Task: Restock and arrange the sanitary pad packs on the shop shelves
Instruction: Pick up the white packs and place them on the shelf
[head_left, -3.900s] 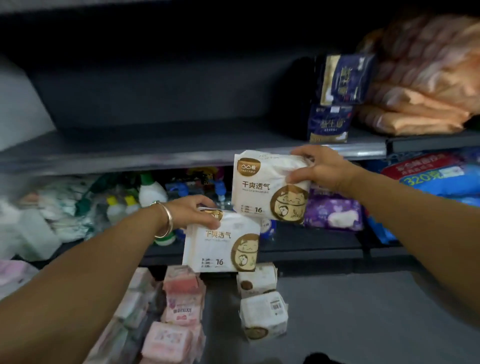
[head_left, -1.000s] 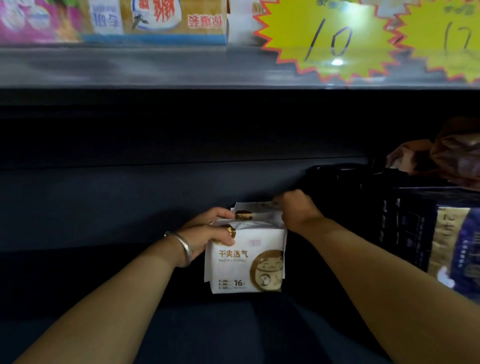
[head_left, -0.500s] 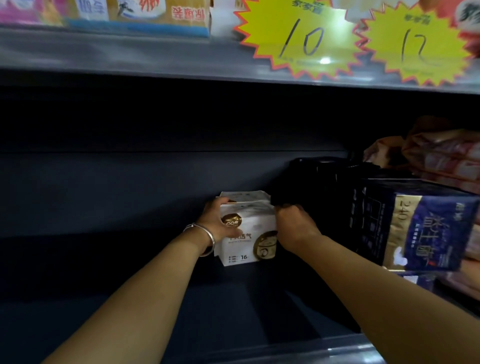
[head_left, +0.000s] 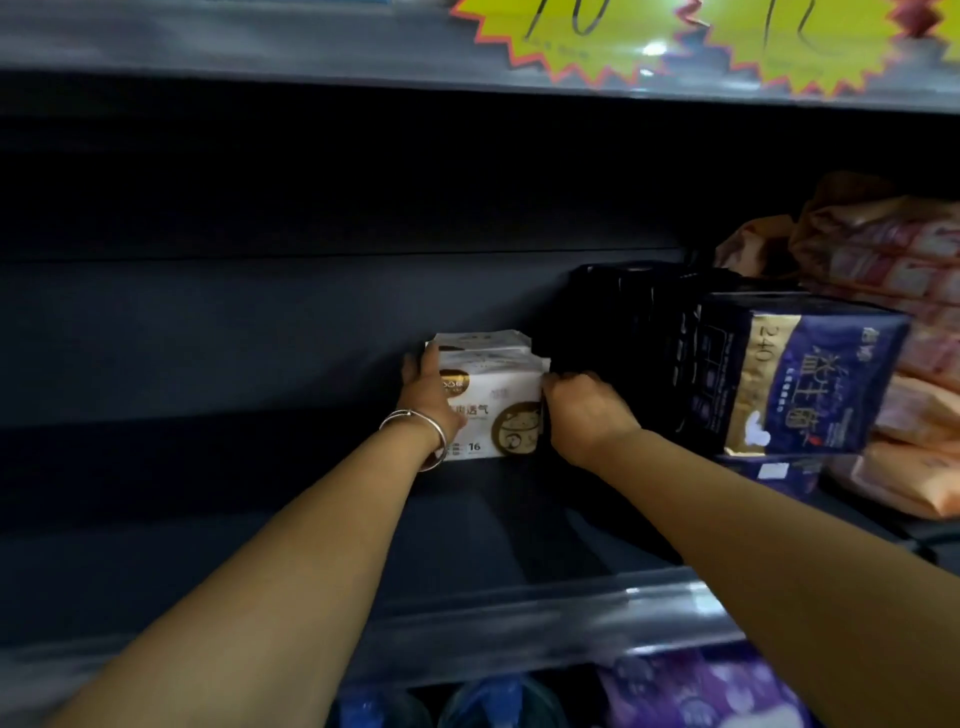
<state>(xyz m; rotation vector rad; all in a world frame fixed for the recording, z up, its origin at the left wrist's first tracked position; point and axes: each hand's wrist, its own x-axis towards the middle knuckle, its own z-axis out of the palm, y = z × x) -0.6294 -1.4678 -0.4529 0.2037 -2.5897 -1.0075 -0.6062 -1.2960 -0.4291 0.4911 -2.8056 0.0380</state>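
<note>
- Dark shop shelving fills the view; the middle shelf (head_left: 260, 519) is bare across its left part, with a clear price rail along its front lip.
- Yellow starburst price tags (head_left: 587, 36) hang from the shelf edge above.
- White sanitary pad packs (head_left: 498, 387) stand upright deep on the middle shelf, one behind the other; the front pack carries a gold round logo, dark lettering, the figure 16 and a gold circular cartoon emblem.
- These packs sit touching a row of dark navy packs (head_left: 810, 374) on their right; the nearest navy pack shows gold trim and the figure 240.
- Orange-pink wrapped packs (head_left: 893, 270) are stacked at the far right.
- Left hand (head_left: 428, 392), a silver bangle (head_left: 421, 436) at the wrist, lies flat against the left side of the white packs, fingers extended rearwards, pressing rather than gripping.
- Right hand (head_left: 584, 410) is curled at the front pack's right edge, between it and the navy row; whether it pinches the edge cannot be told.
- Both forearms reach straight in over the rail.
- Purple packs (head_left: 696, 691) show on the shelf below.
</note>
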